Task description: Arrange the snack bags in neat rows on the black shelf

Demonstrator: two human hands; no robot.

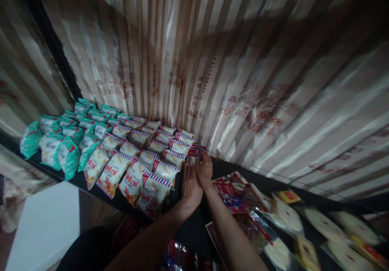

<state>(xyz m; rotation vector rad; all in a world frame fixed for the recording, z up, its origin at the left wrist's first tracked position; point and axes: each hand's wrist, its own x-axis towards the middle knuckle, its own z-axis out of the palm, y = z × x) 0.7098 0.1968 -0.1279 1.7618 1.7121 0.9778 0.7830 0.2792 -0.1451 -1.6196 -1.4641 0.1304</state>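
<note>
My left hand rests flat, fingers together, against the right end of rows of snack bags with red and blue striped edges. Just right of it, my right hand grips a small red and white packet at the far end of those rows, close to the striped curtain. Both forearms reach in from the bottom of the view and the two hands touch side by side.
Green snack bags fill the shelf's left part. Red packets and clear packs of round flat cakes lie to the right. A striped curtain hangs behind. A white surface sits low left.
</note>
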